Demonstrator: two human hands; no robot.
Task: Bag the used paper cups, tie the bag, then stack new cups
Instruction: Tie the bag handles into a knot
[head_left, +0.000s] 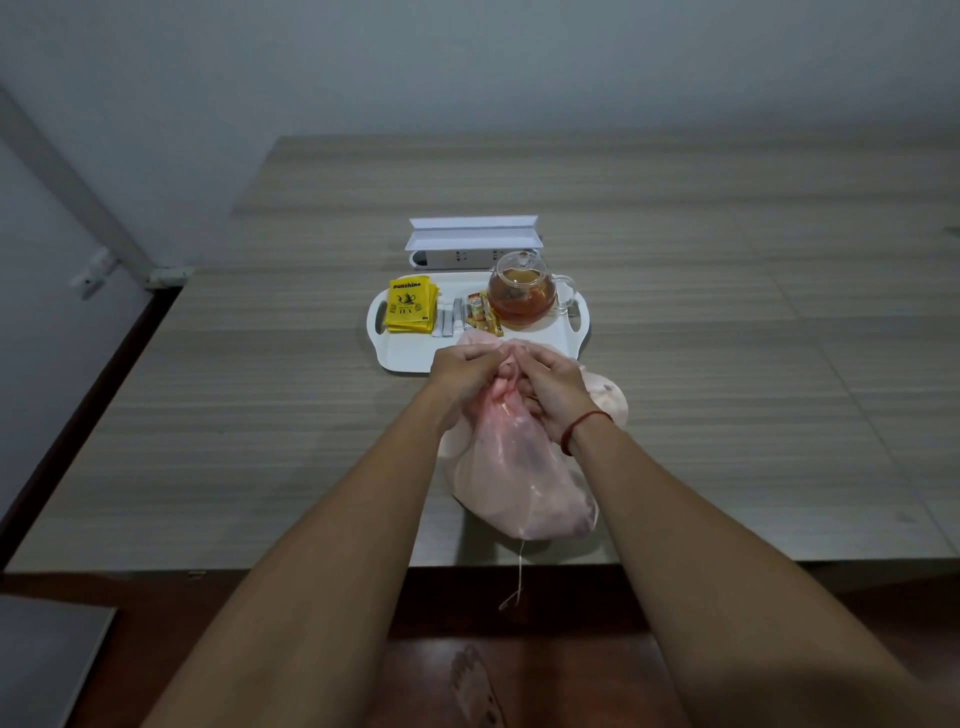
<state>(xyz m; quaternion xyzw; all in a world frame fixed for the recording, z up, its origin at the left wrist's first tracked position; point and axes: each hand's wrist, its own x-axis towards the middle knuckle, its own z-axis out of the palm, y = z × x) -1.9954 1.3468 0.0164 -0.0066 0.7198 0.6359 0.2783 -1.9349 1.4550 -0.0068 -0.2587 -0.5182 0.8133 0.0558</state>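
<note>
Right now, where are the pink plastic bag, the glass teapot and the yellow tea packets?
pink plastic bag (524, 483), head view, bulging body
glass teapot (522, 296), head view, tea-filled belly
yellow tea packets (409, 305), head view, top packet's face

You see a pale pink bag (519, 478), a white tray (410, 353), yellow tea packets (410, 305), amber tea in the clear teapot (522, 296), a grey-brown striped table (675, 234), and a red wristband (579, 425).

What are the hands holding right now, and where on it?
Both hands, left and right, grip the pink plastic bag at its gathered neck, at the top; the full body rests on the table.
</note>
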